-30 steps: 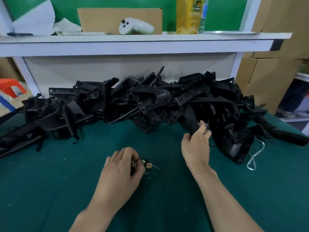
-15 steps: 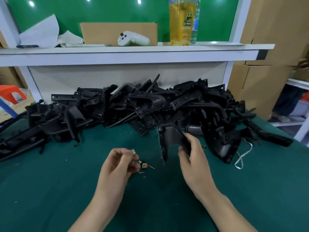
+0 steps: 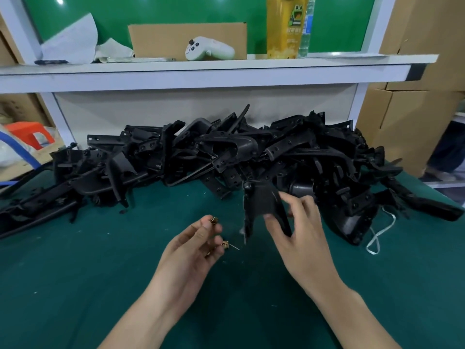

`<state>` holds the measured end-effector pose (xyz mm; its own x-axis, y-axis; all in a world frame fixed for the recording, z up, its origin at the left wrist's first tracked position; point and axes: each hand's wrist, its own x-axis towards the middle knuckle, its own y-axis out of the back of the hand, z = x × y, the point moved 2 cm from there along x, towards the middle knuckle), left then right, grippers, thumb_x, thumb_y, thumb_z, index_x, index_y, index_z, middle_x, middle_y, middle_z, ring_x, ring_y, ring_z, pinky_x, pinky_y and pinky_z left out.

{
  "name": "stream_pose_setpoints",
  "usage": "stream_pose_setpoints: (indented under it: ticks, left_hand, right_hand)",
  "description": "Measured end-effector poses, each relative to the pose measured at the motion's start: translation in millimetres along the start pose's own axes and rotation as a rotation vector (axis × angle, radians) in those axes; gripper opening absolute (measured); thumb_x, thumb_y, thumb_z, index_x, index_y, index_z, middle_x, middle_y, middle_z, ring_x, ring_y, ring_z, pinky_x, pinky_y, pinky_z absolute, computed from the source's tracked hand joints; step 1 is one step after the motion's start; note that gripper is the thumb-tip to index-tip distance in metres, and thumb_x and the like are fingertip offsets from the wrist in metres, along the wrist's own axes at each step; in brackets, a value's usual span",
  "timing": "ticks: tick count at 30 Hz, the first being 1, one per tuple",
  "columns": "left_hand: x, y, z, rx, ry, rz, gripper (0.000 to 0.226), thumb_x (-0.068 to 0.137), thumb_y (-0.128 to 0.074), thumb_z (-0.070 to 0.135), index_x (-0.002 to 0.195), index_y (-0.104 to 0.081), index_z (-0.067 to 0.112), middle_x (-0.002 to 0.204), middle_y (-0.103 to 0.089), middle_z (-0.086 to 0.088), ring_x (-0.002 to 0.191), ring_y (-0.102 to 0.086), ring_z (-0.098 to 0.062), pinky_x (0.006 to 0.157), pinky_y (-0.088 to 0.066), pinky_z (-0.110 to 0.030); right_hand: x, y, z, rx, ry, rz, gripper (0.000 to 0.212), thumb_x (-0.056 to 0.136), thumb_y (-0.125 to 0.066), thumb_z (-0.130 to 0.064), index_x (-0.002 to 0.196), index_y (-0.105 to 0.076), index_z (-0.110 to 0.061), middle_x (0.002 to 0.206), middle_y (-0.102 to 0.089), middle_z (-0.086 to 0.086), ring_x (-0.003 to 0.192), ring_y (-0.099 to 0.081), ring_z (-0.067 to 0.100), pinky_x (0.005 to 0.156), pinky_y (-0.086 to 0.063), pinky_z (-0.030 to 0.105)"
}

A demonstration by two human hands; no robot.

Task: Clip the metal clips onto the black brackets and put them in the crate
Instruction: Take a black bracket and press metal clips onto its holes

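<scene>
My right hand (image 3: 302,238) grips a black bracket (image 3: 261,202) between thumb and fingers, holding it upright above the green table, just in front of the pile. My left hand (image 3: 193,248) pinches a small brass-coloured metal clip (image 3: 214,219) at its fingertips, a short way left of the bracket. Another metal clip (image 3: 225,245) lies on the mat by the left fingers. A long pile of black brackets (image 3: 201,157) stretches across the back of the table. No crate is in view.
A white shelf (image 3: 201,71) runs above the pile, carrying a cardboard box, a white controller (image 3: 208,49) and a yellow drink bottle (image 3: 286,26). Cardboard cartons (image 3: 412,102) stand at the right. A white cord (image 3: 377,235) lies on the green mat (image 3: 75,273).
My right hand pulled a bracket out of the pile and raised it toward me. My left hand picked a clip off the mat and lifted it.
</scene>
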<state>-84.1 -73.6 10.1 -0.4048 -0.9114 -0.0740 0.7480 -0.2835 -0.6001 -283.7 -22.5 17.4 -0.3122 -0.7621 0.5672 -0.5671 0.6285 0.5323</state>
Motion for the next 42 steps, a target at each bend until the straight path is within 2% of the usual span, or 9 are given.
stream_pose_setpoints:
  ticks: [5, 12, 17, 24, 29, 31, 33, 36, 42]
  left_hand:
    - [1, 2, 0, 0.009, 0.008, -0.013, 0.014, 0.094, -0.062, 0.02, 0.098, -0.074, 0.014, 0.094, -0.067, -0.005, 0.075, -0.063, -0.012, 0.073, -0.058, -0.025]
    - [3, 4, -1, -0.058, 0.043, 0.003, 0.013, 0.089, -0.067, 0.021, 0.091, -0.078, 0.014, 0.089, -0.066, -0.005, 0.073, -0.063, -0.013, 0.072, -0.059, -0.027]
    - [3, 5, 1, -0.048, 0.032, 0.016, 0.012, 0.089, -0.068, 0.018, 0.096, -0.076, 0.014, 0.095, -0.069, -0.005, 0.073, -0.064, -0.012, 0.071, -0.059, -0.027]
    - [1, 5, 2, 0.097, -0.088, 0.038, 0.016, 0.079, -0.072, 0.013, 0.093, -0.078, 0.017, 0.097, -0.071, -0.006, 0.073, -0.065, -0.013, 0.071, -0.058, -0.026]
    - [1, 3, 2, 0.155, -0.123, 0.05, 0.015, 0.076, -0.073, 0.016, 0.091, -0.075, 0.017, 0.095, -0.071, -0.005, 0.071, -0.064, -0.013, 0.068, -0.057, -0.025]
    - [1, 2, 2, 0.17, -0.127, 0.048, 0.018, 0.076, -0.072, 0.017, 0.094, -0.074, 0.016, 0.095, -0.071, -0.005, 0.071, -0.064, -0.013, 0.068, -0.056, -0.026]
    - [1, 3, 2, 0.172, -0.124, 0.056, 0.023, 0.078, -0.07, 0.016, 0.1, -0.072, 0.012, 0.094, -0.071, -0.005, 0.07, -0.063, -0.013, 0.068, -0.055, -0.027]
    - [2, 3, 1, 0.159, -0.107, 0.06, 0.03, 0.081, -0.067, 0.016, 0.109, -0.07, 0.007, 0.094, -0.072, -0.006, 0.069, -0.063, -0.013, 0.067, -0.055, -0.026]
    - [4, 5, -1, 0.052, -0.027, 0.056, 0.02, 0.089, -0.065, 0.018, 0.102, -0.073, 0.005, 0.085, -0.069, -0.009, 0.067, -0.062, -0.014, 0.066, -0.057, -0.025]
  right_hand:
    - [0, 1, 6, 0.024, -0.108, -0.082, 0.053, 0.082, -0.074, -0.03, 0.099, -0.03, -0.053, 0.095, -0.051, -0.021, 0.062, -0.054, 0.006, 0.046, -0.036, 0.02]
    - [0, -2, 1, -0.249, -0.044, -0.101, 0.069, 0.077, -0.069, -0.029, 0.133, -0.034, -0.048, 0.106, -0.026, -0.016, 0.087, -0.029, 0.01, 0.083, -0.033, 0.029]
    - [-2, -8, -1, -0.262, 0.019, -0.159, 0.061, 0.077, -0.056, -0.056, 0.134, -0.04, -0.045, 0.11, -0.025, -0.018, 0.097, -0.024, 0.003, 0.094, -0.027, 0.026]
    - [1, -8, -3, -0.303, 0.146, 0.008, 0.023, 0.085, -0.072, -0.04, 0.097, -0.058, -0.027, 0.092, -0.052, -0.019, 0.088, -0.042, 0.008, 0.083, -0.026, 0.024]
    - [-1, -9, -2, -0.201, 0.184, -0.049, 0.045, 0.082, -0.077, -0.016, 0.078, -0.035, -0.032, 0.08, -0.056, -0.021, 0.085, -0.046, 0.001, 0.109, -0.027, 0.025]
    - [-1, -10, 0, -0.231, 0.145, -0.093, 0.054, 0.086, -0.071, -0.012, 0.076, -0.023, -0.035, 0.068, -0.05, -0.014, 0.079, -0.044, 0.007, 0.096, -0.033, 0.023]
    - [-1, -13, 5, -0.178, 0.016, -0.153, 0.048, 0.093, -0.066, -0.017, 0.081, -0.025, -0.038, 0.074, -0.058, -0.01, 0.09, -0.045, 0.005, 0.08, -0.033, 0.023]
    - [-5, -16, 7, -0.103, -0.028, -0.248, 0.041, 0.097, -0.06, -0.024, 0.114, -0.028, -0.043, 0.088, -0.058, -0.019, 0.1, -0.043, -0.002, 0.084, -0.036, 0.027]
    - [-12, -24, 2, -0.156, -0.022, -0.433, 0.096, 0.079, -0.044, -0.083, 0.152, -0.001, -0.039, 0.112, -0.038, -0.02, 0.099, -0.019, -0.009, 0.109, -0.02, 0.026]
